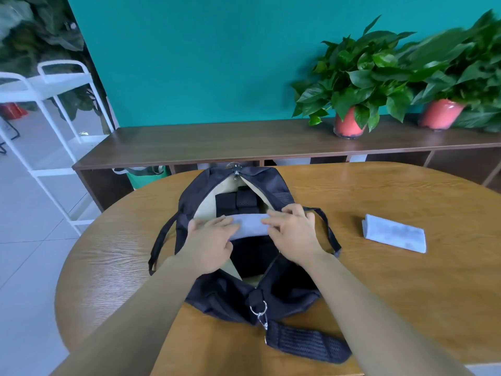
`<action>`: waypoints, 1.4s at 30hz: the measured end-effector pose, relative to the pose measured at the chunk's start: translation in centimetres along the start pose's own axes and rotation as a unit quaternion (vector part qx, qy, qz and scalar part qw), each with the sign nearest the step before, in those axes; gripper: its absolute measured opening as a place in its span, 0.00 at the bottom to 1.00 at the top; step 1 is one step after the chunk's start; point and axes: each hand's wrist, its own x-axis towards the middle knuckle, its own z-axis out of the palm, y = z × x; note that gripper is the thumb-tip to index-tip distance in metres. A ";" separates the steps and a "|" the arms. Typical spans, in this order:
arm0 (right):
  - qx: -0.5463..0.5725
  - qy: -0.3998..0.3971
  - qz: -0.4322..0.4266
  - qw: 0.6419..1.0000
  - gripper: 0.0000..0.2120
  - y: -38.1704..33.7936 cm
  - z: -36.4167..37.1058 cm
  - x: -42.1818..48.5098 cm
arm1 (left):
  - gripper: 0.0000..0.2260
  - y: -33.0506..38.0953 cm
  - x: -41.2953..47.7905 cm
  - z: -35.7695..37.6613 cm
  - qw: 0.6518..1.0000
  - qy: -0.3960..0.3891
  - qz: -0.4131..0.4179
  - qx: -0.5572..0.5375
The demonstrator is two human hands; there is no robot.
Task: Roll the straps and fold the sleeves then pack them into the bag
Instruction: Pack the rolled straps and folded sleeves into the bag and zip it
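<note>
Folded pale-grey fabric sleeve (250, 226): was held over the open black fabric bag (214, 291).
Left hand (211, 245): pinched its left end.
Right hand (292, 234): pinched its right end.
Rolled black straps (238, 203): sat inside, far end.

Beyond my wooden table (393, 280) stands a dark sideboard (203, 145). It bears a leafy plant (357, 74) and a second plant (461, 58), both red-potted. A white cart (62, 77) stands left.
</note>
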 end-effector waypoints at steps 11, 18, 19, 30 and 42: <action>0.082 0.168 0.288 0.939 0.14 13.2 -6.0 -7.3 | 0.19 11.3 3.2 0.1 0.992 0.045 0.105 -0.047; -0.005 0.067 0.360 0.930 0.20 20.0 -7.9 -8.3 | 0.20 17.4 6.3 2.1 0.990 -0.012 0.123 -0.061; -0.009 0.052 0.357 0.933 0.20 20.5 -7.9 -8.2 | 0.19 17.8 6.5 2.4 0.991 -0.020 0.120 -0.062; -0.022 0.001 0.194 0.981 0.14 20.1 -6.5 -10.9 | 0.14 21.3 8.4 4.8 0.993 -0.031 0.082 -0.074; 0.125 -0.040 0.440 0.888 0.09 21.3 -9.0 -9.0 | 0.16 23.9 10.5 6.2 0.989 -0.059 -0.052 -0.128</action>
